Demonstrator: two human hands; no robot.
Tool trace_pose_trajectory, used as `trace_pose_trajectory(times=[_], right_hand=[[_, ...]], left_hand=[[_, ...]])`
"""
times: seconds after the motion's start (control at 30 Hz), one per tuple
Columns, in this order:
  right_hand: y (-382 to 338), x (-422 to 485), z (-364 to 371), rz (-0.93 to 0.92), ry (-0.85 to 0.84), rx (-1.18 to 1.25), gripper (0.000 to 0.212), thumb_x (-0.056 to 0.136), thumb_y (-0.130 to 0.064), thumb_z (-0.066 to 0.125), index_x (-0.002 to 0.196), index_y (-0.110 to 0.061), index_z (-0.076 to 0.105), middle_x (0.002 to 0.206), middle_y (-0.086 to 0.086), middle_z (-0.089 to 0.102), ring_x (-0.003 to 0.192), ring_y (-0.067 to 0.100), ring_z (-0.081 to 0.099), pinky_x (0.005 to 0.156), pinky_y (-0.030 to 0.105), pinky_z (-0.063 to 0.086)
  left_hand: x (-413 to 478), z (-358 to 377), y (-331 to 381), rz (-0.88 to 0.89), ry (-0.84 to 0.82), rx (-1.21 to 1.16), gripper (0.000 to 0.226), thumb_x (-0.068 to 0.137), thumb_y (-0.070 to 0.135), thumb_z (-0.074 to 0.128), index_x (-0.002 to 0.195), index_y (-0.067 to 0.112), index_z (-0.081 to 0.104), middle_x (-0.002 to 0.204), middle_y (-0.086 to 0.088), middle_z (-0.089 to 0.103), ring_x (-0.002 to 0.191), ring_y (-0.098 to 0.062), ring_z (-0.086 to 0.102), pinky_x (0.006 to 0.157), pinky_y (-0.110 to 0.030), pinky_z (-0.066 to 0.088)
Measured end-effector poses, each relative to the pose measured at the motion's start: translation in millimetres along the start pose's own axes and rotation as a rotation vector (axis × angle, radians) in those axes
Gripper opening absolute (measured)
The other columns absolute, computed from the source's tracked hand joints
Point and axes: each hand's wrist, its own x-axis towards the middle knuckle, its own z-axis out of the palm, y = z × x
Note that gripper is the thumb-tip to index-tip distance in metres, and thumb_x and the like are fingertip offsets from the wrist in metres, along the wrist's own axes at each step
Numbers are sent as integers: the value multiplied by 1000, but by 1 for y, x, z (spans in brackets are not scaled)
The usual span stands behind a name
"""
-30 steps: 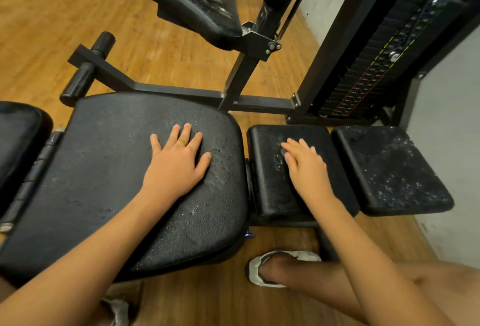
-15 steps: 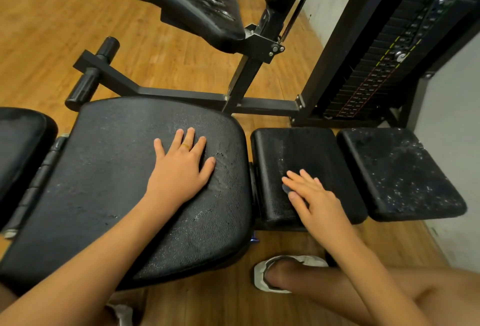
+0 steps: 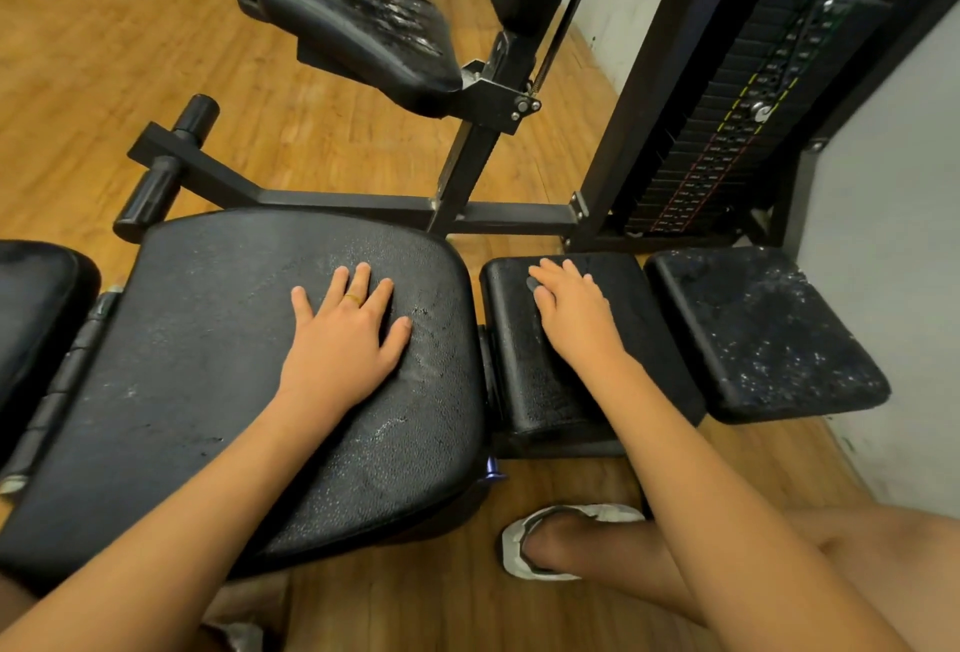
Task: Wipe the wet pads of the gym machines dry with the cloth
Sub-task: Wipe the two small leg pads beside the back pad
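My left hand (image 3: 340, 339) lies flat with spread fingers on the big black seat pad (image 3: 208, 365), whose right part shows fine droplets. My right hand (image 3: 574, 321) presses flat on the narrow middle pad (image 3: 540, 391), near its far end. Only a grey sliver of the cloth (image 3: 533, 285) peeks out beside my right fingers; the rest is hidden under the palm. To the right, a square pad (image 3: 763, 334) is speckled with water drops. Further away, a tilted seat pad (image 3: 358, 28) also shines wet.
The black machine frame (image 3: 363, 202) with two roller stubs crosses the wooden floor beyond the pads. A weight stack (image 3: 727, 132) stands at the back right by a white wall. Another black pad (image 3: 36, 313) sits at the far left. My sandalled foot (image 3: 561, 542) is below the middle pad.
My right hand slid toward me along the middle pad, then back out to its far end. The left hand stayed flat on the big pad.
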Motion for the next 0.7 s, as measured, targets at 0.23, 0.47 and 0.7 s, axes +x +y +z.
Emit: trace_pose_trajectory(times=[0.23,0.47,0.7], right_hand=[[13,-82,5,-199,-29,-8,43,104,-24,40,147,-26,41,155,-14,31,147,7,13,118,26,4],[8,0,11,-210,23,-59,42,104,-24,36,145,-21,42,156,-3,34,148,18,16,119,36,6],[-7,31,9,-199,14,-98,40,104,-27,37,143,-22,47,156,-1,34,148,24,15,119,42,7]], left_hand=[[2,4,-2,4,-1,12,65,93,57,22,141,18,44,156,-13,35,145,-33,26,105,-67,22],[2,4,-1,4,9,9,63,94,55,24,141,18,45,155,-13,36,145,-33,27,105,-67,23],[0,0,-1,12,1,4,54,99,52,33,141,18,43,156,-11,35,145,-31,26,106,-65,24]])
